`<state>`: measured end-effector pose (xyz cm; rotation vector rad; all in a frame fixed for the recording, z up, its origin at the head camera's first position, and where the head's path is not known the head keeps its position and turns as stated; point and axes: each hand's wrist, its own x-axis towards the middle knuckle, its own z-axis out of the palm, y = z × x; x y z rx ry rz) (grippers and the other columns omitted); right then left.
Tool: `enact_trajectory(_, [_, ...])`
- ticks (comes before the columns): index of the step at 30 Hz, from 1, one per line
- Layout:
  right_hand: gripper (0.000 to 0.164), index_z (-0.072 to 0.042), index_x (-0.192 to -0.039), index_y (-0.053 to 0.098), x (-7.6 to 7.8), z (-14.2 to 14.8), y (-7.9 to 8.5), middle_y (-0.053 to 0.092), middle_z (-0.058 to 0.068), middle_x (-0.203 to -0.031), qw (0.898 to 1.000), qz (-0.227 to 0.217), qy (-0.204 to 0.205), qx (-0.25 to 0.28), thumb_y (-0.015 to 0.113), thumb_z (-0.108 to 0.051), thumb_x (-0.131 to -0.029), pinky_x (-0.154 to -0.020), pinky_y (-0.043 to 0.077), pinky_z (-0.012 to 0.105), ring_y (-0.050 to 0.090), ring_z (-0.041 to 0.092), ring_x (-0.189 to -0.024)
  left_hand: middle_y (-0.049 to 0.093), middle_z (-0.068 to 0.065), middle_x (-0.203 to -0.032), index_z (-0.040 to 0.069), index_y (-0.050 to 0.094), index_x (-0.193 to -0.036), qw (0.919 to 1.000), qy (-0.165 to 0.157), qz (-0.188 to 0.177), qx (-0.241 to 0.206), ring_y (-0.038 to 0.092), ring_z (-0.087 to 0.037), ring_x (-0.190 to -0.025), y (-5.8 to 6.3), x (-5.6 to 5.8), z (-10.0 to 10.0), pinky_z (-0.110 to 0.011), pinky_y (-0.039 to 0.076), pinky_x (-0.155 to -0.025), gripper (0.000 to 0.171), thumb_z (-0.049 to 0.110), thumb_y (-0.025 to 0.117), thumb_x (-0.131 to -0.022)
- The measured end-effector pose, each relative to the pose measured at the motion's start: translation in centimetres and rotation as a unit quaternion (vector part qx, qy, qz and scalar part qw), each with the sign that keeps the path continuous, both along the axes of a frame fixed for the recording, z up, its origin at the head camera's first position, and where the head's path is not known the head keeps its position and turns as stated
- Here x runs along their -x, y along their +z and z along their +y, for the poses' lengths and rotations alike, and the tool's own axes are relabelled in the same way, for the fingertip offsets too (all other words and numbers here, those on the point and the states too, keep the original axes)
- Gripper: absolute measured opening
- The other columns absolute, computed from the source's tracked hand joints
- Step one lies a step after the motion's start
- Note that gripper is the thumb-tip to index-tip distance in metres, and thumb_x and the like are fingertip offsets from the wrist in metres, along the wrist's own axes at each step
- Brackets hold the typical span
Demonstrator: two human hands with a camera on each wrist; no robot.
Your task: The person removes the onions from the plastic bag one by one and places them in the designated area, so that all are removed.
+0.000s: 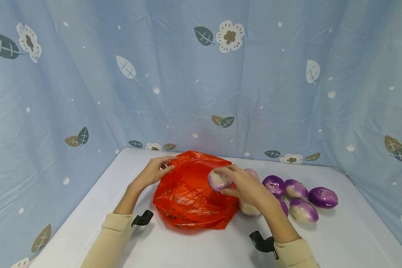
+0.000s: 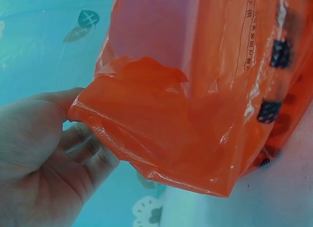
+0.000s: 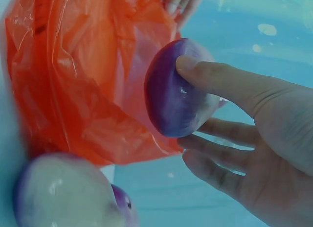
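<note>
A red plastic bag (image 1: pixel 187 203) stands on the white table with its mouth spread wide. My left hand (image 1: pixel 155 172) pinches the bag's rim at the left between thumb and fingers; the left wrist view shows the pinched corner (image 2: pixel 84 107) up close. Over the right part of the bag's mouth, my right hand (image 1: pixel 246 188) holds a glossy purple-and-white turnip (image 1: pixel 217 181). In the right wrist view the thumb lies across the held turnip (image 3: pixel 168 97), with fingers behind it.
Several similar turnips lie right of the bag, among them a deep purple one (image 1: pixel 323 197) and a paler one (image 1: pixel 303 211). One whitish turnip (image 1: pixel 249 209) sits against the bag's right side, partly behind my right hand. A blue patterned curtain (image 1: pixel 194 93) hangs around the table.
</note>
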<state>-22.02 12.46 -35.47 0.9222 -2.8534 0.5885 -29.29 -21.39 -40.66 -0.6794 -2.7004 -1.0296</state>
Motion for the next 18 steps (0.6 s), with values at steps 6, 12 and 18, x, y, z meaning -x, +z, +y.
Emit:
enact_trajectory(6, [0.063,-0.03,-0.138,0.054,-1.0,1.8,0.1,0.06,0.007,-0.128,0.999,0.002,-0.034,-0.005,0.081,-0.029,-0.08,-0.094,0.051,0.055,0.058,0.03,-0.115,0.069,-0.006,-0.09,0.007,0.063,-0.13,1.0,0.003,-0.006,0.003,0.061,-0.014,-0.075,0.0,0.0,0.0,-0.023,0.05,-0.059,0.037,0.014,0.066,-0.094])
enact_trajectory(12, [0.065,-0.036,-0.139,0.051,-1.9,4.1,-0.1,0.058,0.002,-0.134,0.998,-0.017,-0.058,0.019,0.08,-0.03,-0.081,-0.09,0.054,0.054,0.061,0.027,-0.117,0.07,-0.007,-0.092,0.008,0.064,-0.13,0.9999,0.003,-0.01,0.004,0.061,-0.013,-0.074,0.0,0.0,0.0,-0.023,0.05,-0.058,0.036,0.014,0.066,-0.094])
enact_trajectory(18, [0.069,-0.033,-0.14,0.051,-2.4,6.6,-0.1,0.059,0.008,-0.133,0.998,0.025,-0.063,0.005,0.082,-0.028,-0.079,-0.087,0.054,0.057,0.061,0.033,-0.117,0.07,-0.007,-0.092,0.008,0.064,-0.129,1.0,0.004,-0.008,0.003,0.061,-0.013,-0.074,-0.1,0.0,0.0,-0.023,0.051,-0.058,0.036,0.013,0.066,-0.094])
